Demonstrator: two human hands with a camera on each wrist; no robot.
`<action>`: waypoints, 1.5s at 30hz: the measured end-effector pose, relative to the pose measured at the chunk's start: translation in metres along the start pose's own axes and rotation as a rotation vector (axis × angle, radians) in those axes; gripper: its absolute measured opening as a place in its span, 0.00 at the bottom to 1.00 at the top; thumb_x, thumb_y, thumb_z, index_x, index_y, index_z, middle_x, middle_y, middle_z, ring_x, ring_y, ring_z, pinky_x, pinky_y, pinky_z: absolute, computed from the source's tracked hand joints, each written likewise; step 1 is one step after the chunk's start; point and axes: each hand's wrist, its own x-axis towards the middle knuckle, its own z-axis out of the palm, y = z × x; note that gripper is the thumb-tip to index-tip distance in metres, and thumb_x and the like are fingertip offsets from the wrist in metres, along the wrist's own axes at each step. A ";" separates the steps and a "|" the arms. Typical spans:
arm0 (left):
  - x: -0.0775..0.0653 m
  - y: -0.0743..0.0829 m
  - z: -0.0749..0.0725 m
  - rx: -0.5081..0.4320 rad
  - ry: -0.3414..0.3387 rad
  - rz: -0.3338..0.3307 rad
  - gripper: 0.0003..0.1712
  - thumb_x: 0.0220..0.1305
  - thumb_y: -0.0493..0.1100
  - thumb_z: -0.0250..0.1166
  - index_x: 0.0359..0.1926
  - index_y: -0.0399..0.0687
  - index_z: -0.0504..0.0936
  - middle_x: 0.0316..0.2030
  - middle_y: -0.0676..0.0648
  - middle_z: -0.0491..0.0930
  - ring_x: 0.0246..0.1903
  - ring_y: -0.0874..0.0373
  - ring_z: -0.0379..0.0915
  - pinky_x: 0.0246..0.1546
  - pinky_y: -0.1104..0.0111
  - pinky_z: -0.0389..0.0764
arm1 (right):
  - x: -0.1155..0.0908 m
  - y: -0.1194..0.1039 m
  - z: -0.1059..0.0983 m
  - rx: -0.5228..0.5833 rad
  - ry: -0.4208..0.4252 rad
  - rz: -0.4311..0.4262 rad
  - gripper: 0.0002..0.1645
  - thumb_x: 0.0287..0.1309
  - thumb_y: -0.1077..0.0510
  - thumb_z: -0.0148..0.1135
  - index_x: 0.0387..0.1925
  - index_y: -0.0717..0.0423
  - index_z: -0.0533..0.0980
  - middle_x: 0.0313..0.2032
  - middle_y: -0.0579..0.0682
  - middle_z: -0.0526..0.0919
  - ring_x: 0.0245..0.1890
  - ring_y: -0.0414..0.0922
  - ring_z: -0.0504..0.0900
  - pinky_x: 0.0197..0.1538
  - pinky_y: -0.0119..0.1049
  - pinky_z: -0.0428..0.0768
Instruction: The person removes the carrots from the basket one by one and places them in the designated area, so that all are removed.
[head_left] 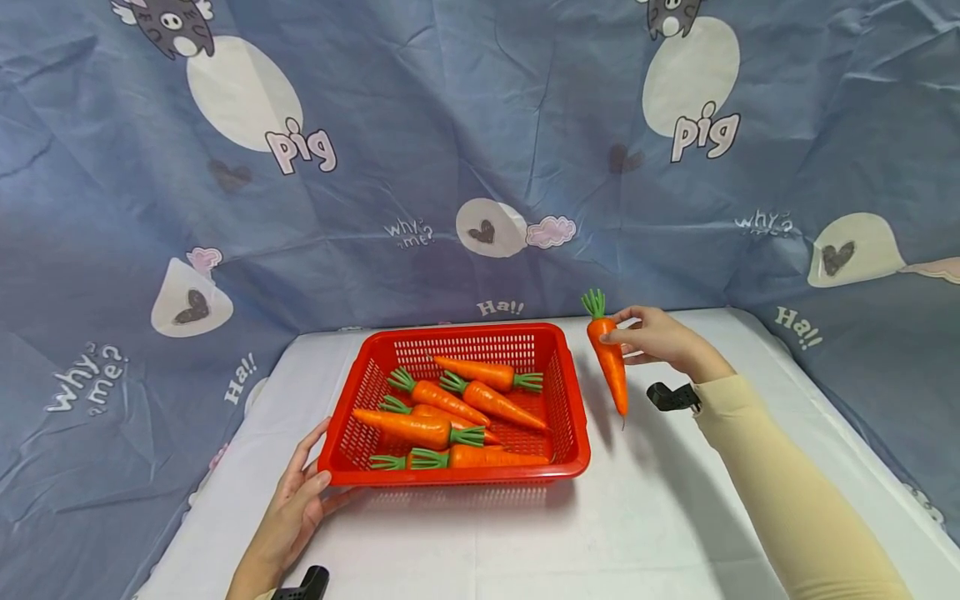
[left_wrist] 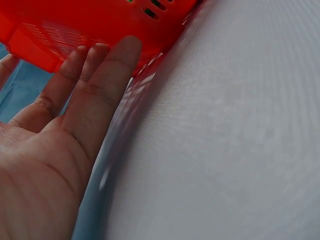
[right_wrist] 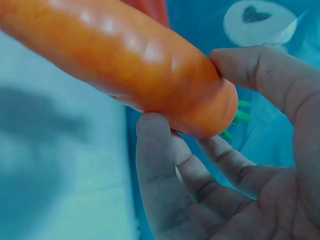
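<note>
An orange carrot with a short green top hangs above the table, right of the red basket. My right hand pinches it near its thick upper end, tip pointing down. Close up in the right wrist view, thumb and fingers press on the carrot from opposite sides. My left hand is at the basket's near left corner, with its thumb by the rim. In the left wrist view, fairly straight fingers rest against the basket's outer wall. Several carrots lie inside the basket at mixed angles.
The basket stands on a white-covered table. Behind it hangs a blue cloth printed with pigs and words, reaching down to the table's back and sides. Dark wrist devices sit at both wrists.
</note>
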 end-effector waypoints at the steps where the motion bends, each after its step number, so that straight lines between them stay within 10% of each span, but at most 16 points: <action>1: 0.000 0.000 0.000 0.000 -0.001 0.000 0.40 0.83 0.39 0.48 0.87 0.64 0.47 0.69 0.60 0.76 0.63 0.60 0.83 0.58 0.60 0.88 | 0.001 0.004 0.000 0.008 0.000 0.009 0.39 0.71 0.52 0.67 0.71 0.69 0.62 0.49 0.54 0.82 0.44 0.46 0.83 0.51 0.38 0.91; 22: 0.001 -0.001 0.007 0.008 0.023 -0.029 0.40 0.82 0.41 0.50 0.87 0.65 0.47 0.69 0.60 0.75 0.63 0.61 0.82 0.59 0.60 0.87 | 0.012 0.070 0.001 0.006 -0.034 0.177 0.33 0.72 0.52 0.64 0.65 0.68 0.64 0.31 0.46 0.77 0.31 0.40 0.77 0.45 0.34 0.88; 45: -0.001 0.000 0.002 -0.003 0.013 -0.025 0.40 0.83 0.40 0.49 0.87 0.65 0.47 0.69 0.60 0.76 0.63 0.61 0.83 0.59 0.61 0.87 | 0.020 0.072 0.023 0.002 -0.074 0.163 0.30 0.69 0.53 0.66 0.61 0.68 0.66 0.39 0.48 0.79 0.30 0.36 0.77 0.36 0.28 0.82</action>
